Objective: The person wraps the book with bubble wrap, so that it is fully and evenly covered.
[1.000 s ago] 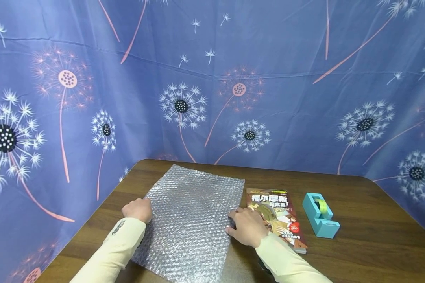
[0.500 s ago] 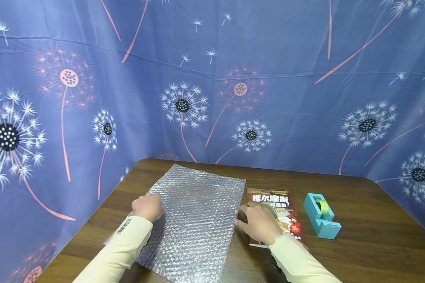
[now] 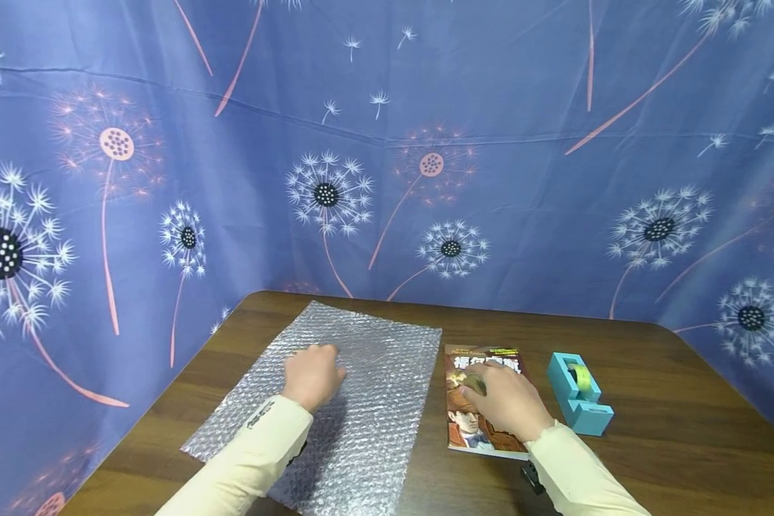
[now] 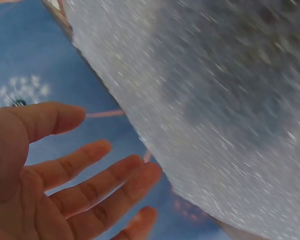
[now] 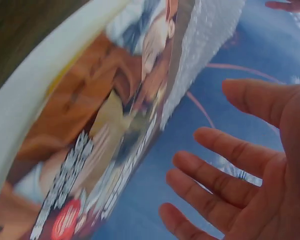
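Note:
A sheet of bubble wrap (image 3: pixel 374 401) lies flat on the wooden table, its left part passing under my left hand (image 3: pixel 312 376). In the left wrist view the fingers of that hand (image 4: pixel 100 190) are spread and relaxed, holding nothing, with the bubble wrap (image 4: pixel 200 100) beyond them. My right hand (image 3: pixel 509 401) is over a paperback book (image 3: pixel 467 423) with an illustrated cover, right of the wrap, and hides much of its right side. Seen from the right wrist, that hand (image 5: pixel 230 185) has loosely extended fingers and grips nothing; the book (image 5: pixel 95 130) fills the left of the view.
A turquoise tape dispenser (image 3: pixel 580 398) with a yellow-green roll stands on the table (image 3: pixel 677 401) to the right of the book. Behind the table and along its left side hangs a blue dandelion-print curtain (image 3: pixel 522 179).
My left hand has moved right and forward from the wrap's left edge to over the sheet; the wrap's left corner now shows. My right hand has shifted right, from the wrap's edge to over the book.

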